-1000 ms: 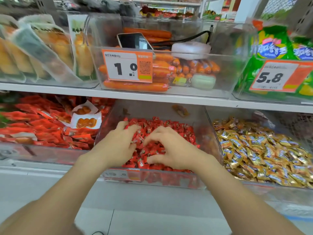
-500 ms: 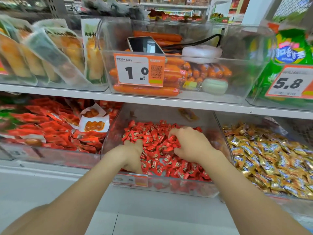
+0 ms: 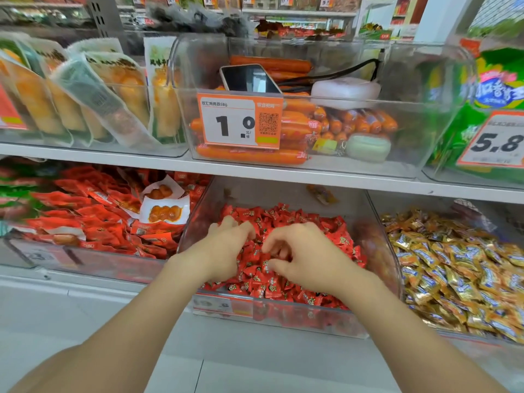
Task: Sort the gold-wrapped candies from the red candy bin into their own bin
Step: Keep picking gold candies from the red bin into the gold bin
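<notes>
Both hands dig in the red candy bin [image 3: 380, 251], fingers bent over the heap.

The left hand [image 3: 224, 251] lies knuckles-up on the red candies [image 3: 326, 234], its fingers [image 3: 243, 229] curled close together with the tips sunk among the wrappers; I cannot tell if they grip one. The right hand [image 3: 309, 259], just beside it, makes a loose claw: forefinger and thumb [image 3: 276, 263] stand apart, both touching the pile, and the other fingers curl under the palm, so I cannot tell what they hold. The gold-wrapped candies [image 3: 453, 268] fill the neighbouring clear bin [image 3: 374, 211] to the right, apart from both hands.
</notes>
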Demonstrator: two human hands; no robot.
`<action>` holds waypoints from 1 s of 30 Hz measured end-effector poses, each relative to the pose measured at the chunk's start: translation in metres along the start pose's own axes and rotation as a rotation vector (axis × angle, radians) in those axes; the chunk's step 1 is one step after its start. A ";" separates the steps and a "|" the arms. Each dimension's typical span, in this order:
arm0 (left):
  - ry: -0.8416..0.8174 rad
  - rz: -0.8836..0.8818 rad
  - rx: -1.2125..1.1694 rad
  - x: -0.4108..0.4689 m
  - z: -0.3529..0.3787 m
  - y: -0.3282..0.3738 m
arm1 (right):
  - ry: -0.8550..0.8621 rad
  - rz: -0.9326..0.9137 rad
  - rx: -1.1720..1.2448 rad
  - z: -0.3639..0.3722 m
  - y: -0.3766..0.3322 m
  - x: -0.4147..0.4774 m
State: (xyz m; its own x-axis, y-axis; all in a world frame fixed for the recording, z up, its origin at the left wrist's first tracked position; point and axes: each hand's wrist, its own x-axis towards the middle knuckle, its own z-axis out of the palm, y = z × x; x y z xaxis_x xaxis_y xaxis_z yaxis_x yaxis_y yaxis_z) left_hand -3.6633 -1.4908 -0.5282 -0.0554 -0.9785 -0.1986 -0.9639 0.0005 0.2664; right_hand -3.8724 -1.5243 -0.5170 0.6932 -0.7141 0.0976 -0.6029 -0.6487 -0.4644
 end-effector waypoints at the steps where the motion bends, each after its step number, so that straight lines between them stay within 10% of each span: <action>1: -0.022 -0.059 0.051 -0.002 0.002 0.000 | -0.069 -0.003 -0.012 0.009 -0.004 0.005; 11: -0.255 -0.219 0.050 0.011 0.016 0.020 | -0.412 0.119 -0.361 0.049 -0.013 0.040; 22: 0.059 -0.059 -0.859 0.020 0.010 0.017 | 0.031 0.310 0.090 -0.002 0.016 0.019; 30: 0.083 0.049 -0.006 0.018 0.012 0.016 | -0.036 0.315 -0.337 -0.033 0.033 -0.024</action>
State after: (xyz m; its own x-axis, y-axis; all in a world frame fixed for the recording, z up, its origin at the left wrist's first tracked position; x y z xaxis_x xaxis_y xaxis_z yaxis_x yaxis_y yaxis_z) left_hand -3.6829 -1.5062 -0.5388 -0.0806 -0.9911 -0.1063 -0.9588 0.0480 0.2799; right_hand -3.9218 -1.5373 -0.5053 0.4656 -0.8843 -0.0357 -0.8769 -0.4555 -0.1536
